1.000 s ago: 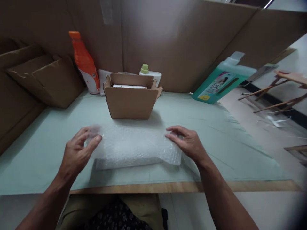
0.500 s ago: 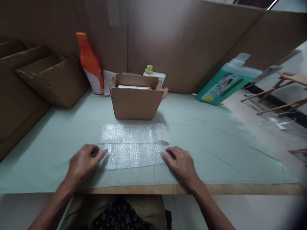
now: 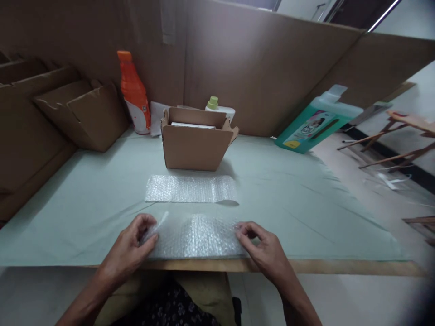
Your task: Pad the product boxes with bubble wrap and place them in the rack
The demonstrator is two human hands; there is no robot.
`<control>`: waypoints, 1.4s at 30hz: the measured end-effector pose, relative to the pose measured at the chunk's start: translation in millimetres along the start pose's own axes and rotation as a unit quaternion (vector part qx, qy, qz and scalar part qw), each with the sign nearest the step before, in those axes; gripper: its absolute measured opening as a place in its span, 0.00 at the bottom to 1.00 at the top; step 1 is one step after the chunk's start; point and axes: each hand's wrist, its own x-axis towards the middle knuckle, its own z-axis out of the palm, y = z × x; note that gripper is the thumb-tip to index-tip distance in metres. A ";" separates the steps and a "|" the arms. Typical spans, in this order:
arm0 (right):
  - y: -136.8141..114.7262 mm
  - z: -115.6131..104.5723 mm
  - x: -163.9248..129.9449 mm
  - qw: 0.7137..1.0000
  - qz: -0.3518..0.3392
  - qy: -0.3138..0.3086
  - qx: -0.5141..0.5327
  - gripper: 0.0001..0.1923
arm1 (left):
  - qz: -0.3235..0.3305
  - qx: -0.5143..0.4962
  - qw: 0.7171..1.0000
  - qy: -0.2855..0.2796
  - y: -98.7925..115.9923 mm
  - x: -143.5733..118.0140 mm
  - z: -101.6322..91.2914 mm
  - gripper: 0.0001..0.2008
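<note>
One sheet of bubble wrap [image 3: 200, 237] is lying along the near edge of the table [image 3: 340, 267]; whether its middle is resting on the pale green cloth [image 3: 288, 181] or sitting just above it, I cannot tell. The left hand [image 3: 137, 244] is pinching its left end between thumb and fingers, where the film is curling up, and the right hand [image 3: 260, 242] is pinching the right end, thumb against forefinger. By its look, the sheet should be handling as light, soft and floppy, a little slippery, with bubbles that crush easily, so the short ends are offering the best hold for gentle fingertips. Its long axis is running left to right, roughly parallel to the table edge. A second piece [image 3: 190, 189] is lying just beyond, and an open cardboard box [image 3: 193, 149] is standing behind that.
</note>
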 end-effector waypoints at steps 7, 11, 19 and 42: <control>-11.7 24.2 23.6 0.976 -0.127 0.003 -0.179 0.18 | -0.006 0.031 0.999 0.022 -11.0 29.7 6.1 0.41; 1.6 40.6 28.4 0.942 -0.087 0.051 -0.319 0.14 | 0.008 0.037 0.997 0.072 -18.9 23.6 14.0 0.36; -0.2 43.8 5.8 0.991 -0.088 0.064 -0.081 0.09 | 0.096 0.060 0.994 0.000 -8.9 -6.7 9.4 0.28; 41.3 24.7 108.1 0.954 0.059 0.119 -0.268 0.24 | -0.012 0.375 0.924 0.070 -0.6 123.9 -12.9 0.26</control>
